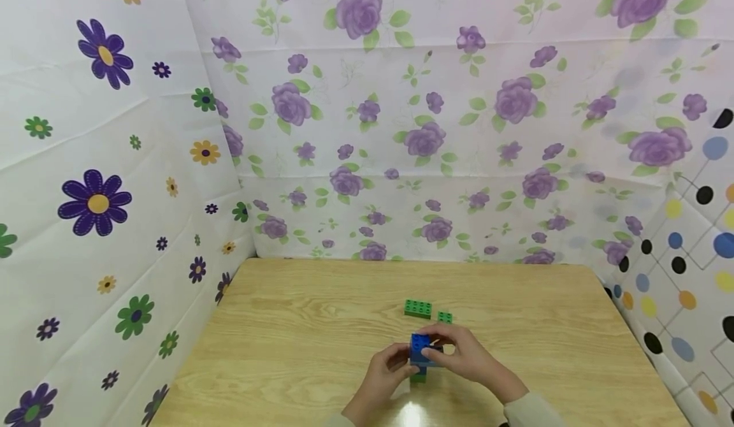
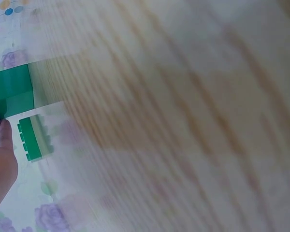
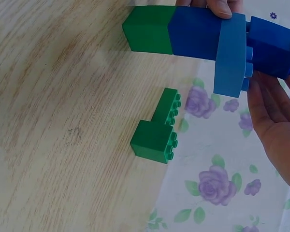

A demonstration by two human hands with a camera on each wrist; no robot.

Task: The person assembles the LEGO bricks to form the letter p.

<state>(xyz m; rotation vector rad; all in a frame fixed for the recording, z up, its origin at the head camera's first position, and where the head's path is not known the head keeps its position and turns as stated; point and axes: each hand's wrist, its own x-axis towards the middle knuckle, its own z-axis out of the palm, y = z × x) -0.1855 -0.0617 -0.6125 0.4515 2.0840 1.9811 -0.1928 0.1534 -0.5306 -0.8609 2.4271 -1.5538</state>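
A stack of toy building bricks stands upright between my hands. From the bottom it has a green brick (image 3: 150, 29), a dark blue brick (image 3: 194, 33), a long lighter blue brick (image 3: 230, 55) that juts out sideways, and another dark blue brick (image 1: 420, 340) on top. My left hand (image 1: 385, 371) holds the stack by its lower blue part. With thumb and fingers my right hand (image 1: 466, 354) grips the top dark blue brick, which looks slightly tilted in the right wrist view. Studs of the lighter blue brick show beside it.
Beyond the stack, a larger green brick (image 1: 418, 308) and a smaller green brick (image 1: 445, 317) lie studs-up on the wooden table (image 1: 287, 325). Flower-patterned cloth (image 1: 424, 140) rises behind the table, with more patterned cloth at both sides.
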